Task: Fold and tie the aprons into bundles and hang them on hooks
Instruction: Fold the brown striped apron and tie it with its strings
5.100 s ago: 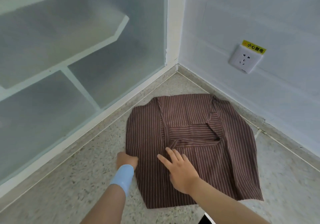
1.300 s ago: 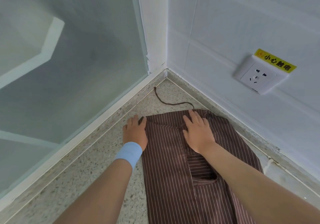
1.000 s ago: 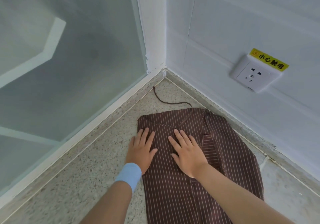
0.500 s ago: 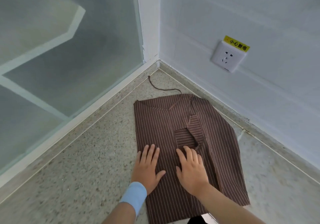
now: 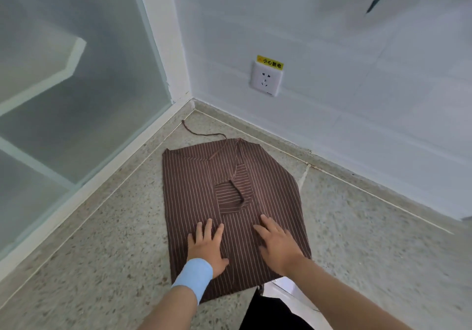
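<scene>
Since a second ago our left hand (image 5: 207,248) and right hand (image 5: 277,246) have slid down the apron (image 5: 194,189) from its far end to its near end. Both lie flat on the folded striped cloth, fingers (image 5: 208,227) straight and spread, gripping nothing. We see the apron on the speckled floor (image 5: 102,240), in the corner between a glass panel (image 5: 76,99) and a white wall (image 5: 332,35). Its string (image 5: 201,133) trails toward that corner, below a socket (image 5: 266,80).

The apron (image 5: 229,196) is matt woven cloth, pinstriped (its cord (image 5: 201,133) looks twisted). The floor (image 5: 357,240) is speckled terrazzo, the panel (image 5: 76,86) frosted glass, the socket (image 5: 266,80) probably glossy plastic.
</scene>
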